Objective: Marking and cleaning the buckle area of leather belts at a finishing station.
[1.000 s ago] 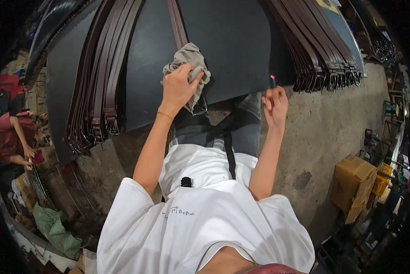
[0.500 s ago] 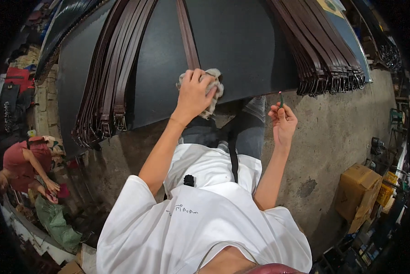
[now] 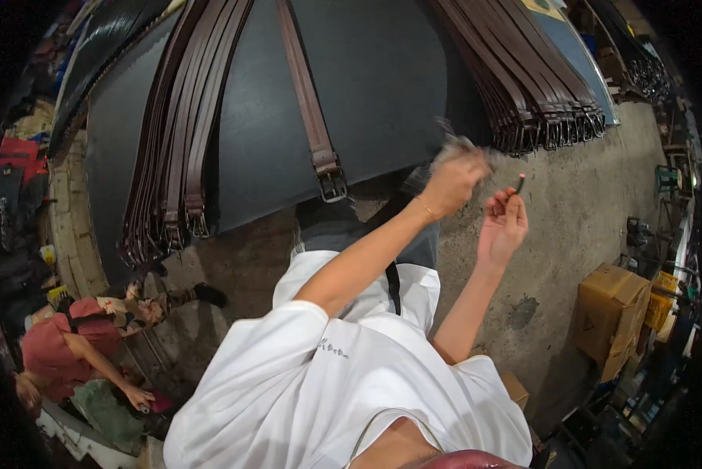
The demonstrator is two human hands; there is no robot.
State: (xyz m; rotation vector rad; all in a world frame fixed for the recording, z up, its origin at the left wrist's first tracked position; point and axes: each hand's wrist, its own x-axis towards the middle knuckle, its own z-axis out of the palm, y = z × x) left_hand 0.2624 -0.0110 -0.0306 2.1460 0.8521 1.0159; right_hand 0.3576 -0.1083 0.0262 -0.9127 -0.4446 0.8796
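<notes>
My left hand (image 3: 452,184), blurred by motion, is closed on a crumpled greyish-white rag (image 3: 468,148) and hangs past the front edge of the dark table. Just to its right, my right hand (image 3: 504,227) pinches a short, thin dark stick (image 3: 519,186) with a pinkish tip, pointing up. A single brown leather belt (image 3: 308,98) lies lengthwise on the dark tabletop (image 3: 382,86), its metal buckle at the front edge. Neither hand touches that belt.
Brown belts lie bunched in a left stack (image 3: 191,117) and a right stack (image 3: 530,70), buckles over the front edge. Another person (image 3: 77,344) in a red top bends at lower left beside a green sack (image 3: 108,410). A cardboard box (image 3: 610,316) stands on the concrete floor at right.
My left hand has left the single belt and swung right with the rag, next to my right hand. That belt's buckle now shows. My right hand has shifted slightly right and down.
</notes>
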